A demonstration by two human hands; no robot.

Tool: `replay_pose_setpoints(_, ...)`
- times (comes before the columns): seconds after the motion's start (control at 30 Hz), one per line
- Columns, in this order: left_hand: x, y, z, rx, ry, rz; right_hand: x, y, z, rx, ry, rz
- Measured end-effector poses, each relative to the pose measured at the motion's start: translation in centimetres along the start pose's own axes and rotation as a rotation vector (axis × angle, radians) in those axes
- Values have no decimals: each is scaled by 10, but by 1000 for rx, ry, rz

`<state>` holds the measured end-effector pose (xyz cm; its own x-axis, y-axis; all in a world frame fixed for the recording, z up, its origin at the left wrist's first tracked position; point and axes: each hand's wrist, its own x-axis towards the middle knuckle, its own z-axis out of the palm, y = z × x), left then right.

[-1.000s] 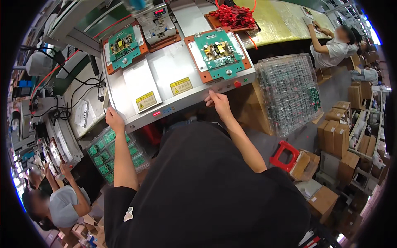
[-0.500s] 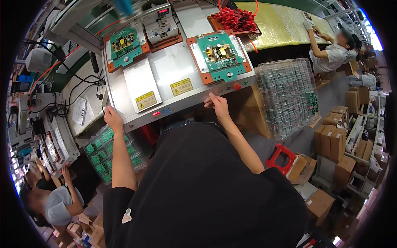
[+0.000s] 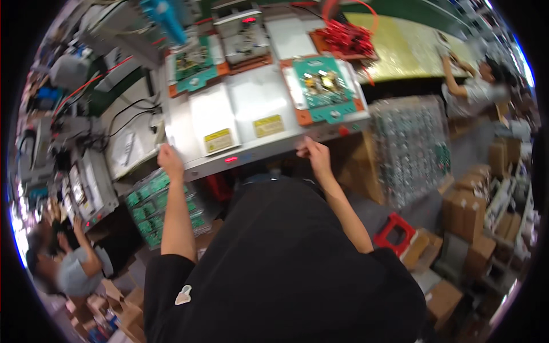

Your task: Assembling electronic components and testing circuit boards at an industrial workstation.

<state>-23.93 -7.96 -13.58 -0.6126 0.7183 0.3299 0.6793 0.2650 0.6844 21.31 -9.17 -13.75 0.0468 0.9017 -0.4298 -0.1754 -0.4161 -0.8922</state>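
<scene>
Silver metal bench fixture spans 11 to 1 o'clock, its front panel just above the centre of view. At 11, a green carrier holds the left circuit board; at 1, a second carrier holds the right circuit board.

My left hand, at 9 o'clock, is at the fixture's front left corner with fingers folded; I cannot tell whether they grip the edge. My right hand, at 2, curls beside the panel with no object showing in it; blur hides whether the fingertips touch. Just beyond it, also at 2, is a red push-button. A lit red display sits between 9 and 10.

As I judge it, good handling here means steadying the corner lightly, meeting any control squarely with one fingertip, and avoiding the red button by accident. Both hands are best held in front of the yellow warning labels, away from the carriers. The boards should lie flat; blur hides their seating. Red leads, bundled at 1, should not trail over the right carrier.
</scene>
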Motion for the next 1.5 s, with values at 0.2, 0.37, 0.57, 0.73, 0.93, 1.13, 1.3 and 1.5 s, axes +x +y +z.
replay_pose_setpoints(0.2,-10,28,19,-45,-39,-51,14,-1,-28,1,-16,-25)
replay_pose_setpoints(0.37,-11,30,28,-57,-45,-88,20,-5,-33,-8,-24,-40)
replay_pose_setpoints(0.57,-12,38,37,-100,-50,-121,31,-1,-41,3,-12,-41)
replay_pose_setpoints(0.73,-14,45,59,-96,-23,-84,43,-4,-60,35,-12,-45)
replay_pose_setpoints(0.93,-17,65,66,-173,-1,-99,53,-4,-74,88,-23,-53)
replay_pose_setpoints(1.13,-21,68,69,-215,-32,-200,57,-9,-92,76,-39,-58)
replay_pose_setpoints(1.3,-25,39,61,-580,-13,-424,54,-26,-117,64,9,-3)
replay_pose_setpoints(1.5,0,24,35,-409,87,-401,39,-41,-170,64,70,49)
